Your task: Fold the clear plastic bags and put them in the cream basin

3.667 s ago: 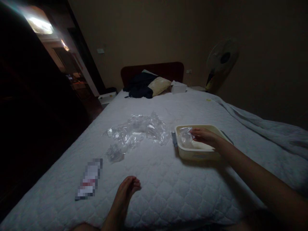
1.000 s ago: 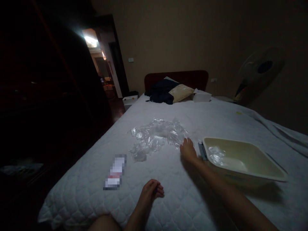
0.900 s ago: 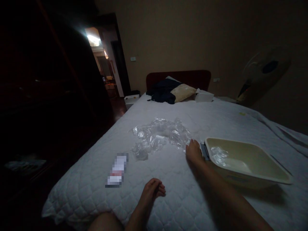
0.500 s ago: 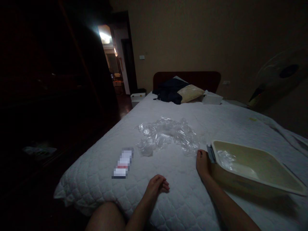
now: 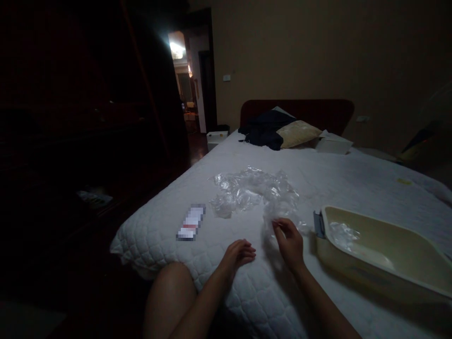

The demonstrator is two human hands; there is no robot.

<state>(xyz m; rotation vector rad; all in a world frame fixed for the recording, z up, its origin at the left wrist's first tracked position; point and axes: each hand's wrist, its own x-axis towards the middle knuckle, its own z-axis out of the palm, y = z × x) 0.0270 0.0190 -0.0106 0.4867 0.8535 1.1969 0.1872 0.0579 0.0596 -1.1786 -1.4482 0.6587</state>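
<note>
My right hand (image 5: 290, 242) is over the quilted bed cover with its thumb and fingers pinched together. A piece of clear plastic film (image 5: 269, 230) hangs at those fingertips; how much of it is loose from the pile cannot be made out. Just beyond spreads a crumpled heap of clear plastic film (image 5: 243, 190). My left hand (image 5: 240, 253) hovers near the bed's front edge, fingers loosely bent and holding nothing. To the right stands a cream plastic bin (image 5: 374, 275) with a grey latch (image 5: 318, 224) and some crumpled clear plastic (image 5: 344, 234) inside.
A phone-like slab (image 5: 191, 222), pixelated, lies on the white bed cover (image 5: 162, 214) at left. Toward the headboard (image 5: 332, 110) are dark clothing (image 5: 263, 132), a yellowish pillow (image 5: 300, 134) and a white box (image 5: 334, 143). A fan stands dimly at far right.
My right hand has moved left from beside the bin to the near edge of the film heap, where its fingers now pinch film. The view has turned slightly left.
</note>
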